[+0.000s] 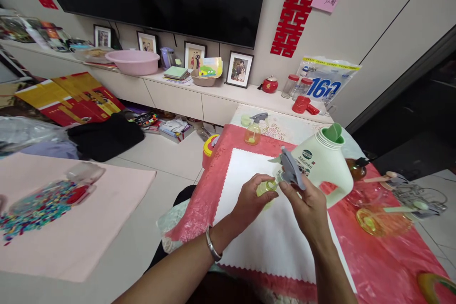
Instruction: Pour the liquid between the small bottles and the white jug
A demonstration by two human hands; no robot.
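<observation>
My left hand is closed round a small clear yellow-green bottle, its open mouth turned up toward the right. Just beside that mouth, my right hand grips a grey trigger spray head; the bottle and spray head look apart. Both hands are above a white scalloped mat. Behind the right hand stands a large pale green jug with a green piece in its mouth. Another spray bottle with a grey head stands beyond the mat. My fingers partly cover the held bottle.
A red plastic cover lies over the table. To the right are a brown pump bottle, an orange clear bottle and a wire rack. Colourful small pieces lie on a pink surface at left.
</observation>
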